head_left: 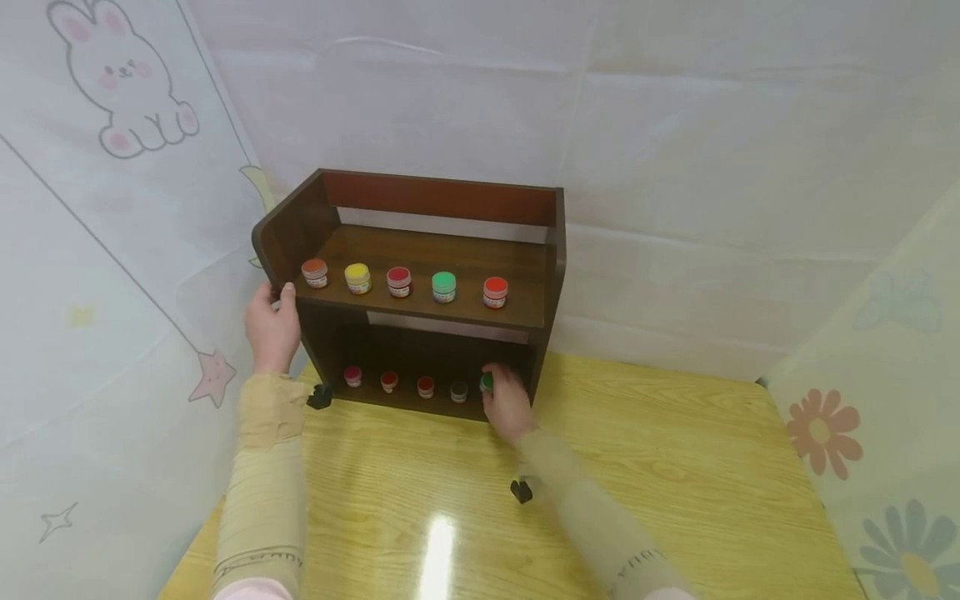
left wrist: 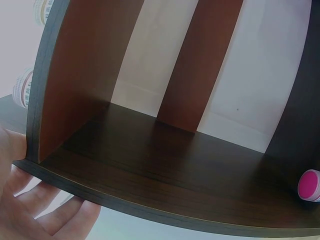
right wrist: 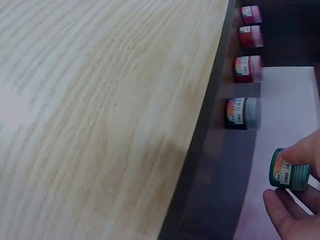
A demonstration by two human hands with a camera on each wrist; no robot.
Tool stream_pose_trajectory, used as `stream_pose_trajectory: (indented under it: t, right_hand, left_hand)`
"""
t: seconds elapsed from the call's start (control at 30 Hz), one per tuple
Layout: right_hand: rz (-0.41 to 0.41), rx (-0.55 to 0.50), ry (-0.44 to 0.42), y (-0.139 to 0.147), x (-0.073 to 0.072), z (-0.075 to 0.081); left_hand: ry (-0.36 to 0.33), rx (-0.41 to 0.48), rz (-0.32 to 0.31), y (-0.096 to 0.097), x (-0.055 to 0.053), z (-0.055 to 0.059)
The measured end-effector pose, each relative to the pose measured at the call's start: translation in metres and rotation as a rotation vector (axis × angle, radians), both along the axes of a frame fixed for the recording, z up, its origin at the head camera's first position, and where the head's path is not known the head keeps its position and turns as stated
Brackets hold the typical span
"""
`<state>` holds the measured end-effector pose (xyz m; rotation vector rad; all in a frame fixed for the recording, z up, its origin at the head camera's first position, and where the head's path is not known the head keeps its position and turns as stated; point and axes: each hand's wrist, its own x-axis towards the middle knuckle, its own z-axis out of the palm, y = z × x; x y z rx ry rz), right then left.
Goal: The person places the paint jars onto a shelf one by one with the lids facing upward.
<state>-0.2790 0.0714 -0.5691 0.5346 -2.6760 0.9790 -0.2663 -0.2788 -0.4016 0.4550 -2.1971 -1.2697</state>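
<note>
A dark brown two-tier shelf [head_left: 442, 312] stands on the table. My left hand [head_left: 273, 329] grips the shelf's left side, thumb on one face and fingers on the other; the left wrist view shows its fingers [left wrist: 42, 205] along the panel's edge. At the right end of the lower tier, my right hand [head_left: 510, 404] holds a green paint jar [right wrist: 287, 170] between thumb and fingers, raised off the board. Beside it on the lower tier stand a dark-coloured jar [right wrist: 242, 113], two red jars [right wrist: 248, 69] and a magenta jar [head_left: 352, 377] in a row.
Along the upper tier's front sit several jars: orange-brown [head_left: 315, 272], yellow [head_left: 357, 278], dark red [head_left: 399, 282], light green [head_left: 444, 287] and bright red [head_left: 495, 292]. The wood-grain table [head_left: 660, 467] extends forward and right. Printed cloth [head_left: 750, 208] hangs behind and at both sides.
</note>
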Motion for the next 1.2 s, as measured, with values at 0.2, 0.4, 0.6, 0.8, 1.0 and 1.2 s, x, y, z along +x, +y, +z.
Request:
stream_pose_trajectory:
  t: [0.2, 0.4, 0.6, 0.8, 1.0, 1.2]
  right_hand:
    - [0.002, 0.015, -0.043, -0.001, -0.004, -0.013]
    - [-0.003, 0.049, -0.02, -0.002, -0.007, -0.031]
    - [-0.002, 0.046, 0.029, -0.004, -0.01, -0.043]
    - [-0.006, 0.07, 0.062, -0.005, -0.014, -0.053]
    - [-0.024, 0.073, 0.039, -0.004, -0.015, -0.057]
    - [-0.028, 0.072, 0.024, -0.005, -0.014, -0.055]
  left_hand:
    - [-0.001, -0.006, -0.004, 0.0, 0.001, 0.0]
    - [-0.007, -0.008, -0.003, 0.001, 0.001, -0.001]
    - [-0.012, -0.015, 0.006, -0.001, -0.001, -0.001]
    - [0.003, -0.025, 0.005, -0.001, -0.002, -0.002]
    - [0.003, -0.022, 0.005, -0.001, -0.002, -0.002]
    - [-0.01, -0.02, 0.002, -0.002, -0.002, -0.001]
